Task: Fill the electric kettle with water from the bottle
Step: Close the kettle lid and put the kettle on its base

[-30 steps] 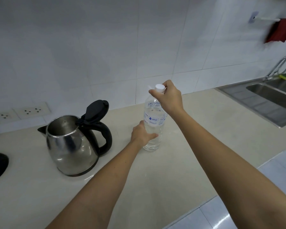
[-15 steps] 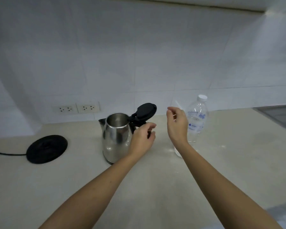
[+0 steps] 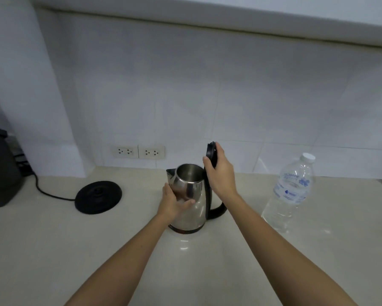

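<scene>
A steel electric kettle (image 3: 193, 214) with a black handle stands on the beige counter, mouth open. My left hand (image 3: 172, 200) is pressed around its body from the front left. My right hand (image 3: 218, 173) grips the black hinged lid (image 3: 211, 152), which stands upright above the handle. A clear plastic water bottle (image 3: 290, 194) with a white cap on stands upright to the right of the kettle, untouched.
The kettle's black round base (image 3: 98, 196) lies on the counter to the left, its cord running to a dark appliance (image 3: 0, 173) at the far left edge. Two wall sockets (image 3: 139, 151) sit behind the kettle. The beige counter (image 3: 207, 261) spreads in front.
Both hands left the bottle and came to the kettle. The left hand now holds its body, the right hand has taken the lid and raised it upright. The view swung left.
</scene>
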